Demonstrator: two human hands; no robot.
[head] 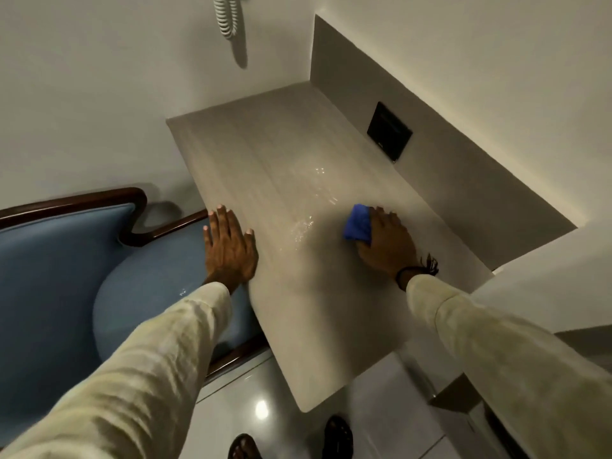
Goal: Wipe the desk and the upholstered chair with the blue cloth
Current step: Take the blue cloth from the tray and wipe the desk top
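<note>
Wiping is under way on the desk: right hand presses the blue cloth flat on the top, right of centre, fingers spread over it and curled lightly on the wad, cloth poking out on the left side of the hand. Left hand is empty, fingers spread wide, palm flat on the desk's left edge, looks like bracing. Wet streaks glint just left of and beyond the cloth, so my read is that the middle strip has had a pass; near end and far corner show no sheen, can't tell if they're done or just dried. Upholstered chair, blue fabric with dark wood frame, sits to the left, tucked against the desk edge, nothing touching its fabric. One small glint on the seat near the left sleeve, unclear what it is. Estimate: desk partly done, chair not started. Black wall plate on the far-right recess isn't part of the job.
</note>
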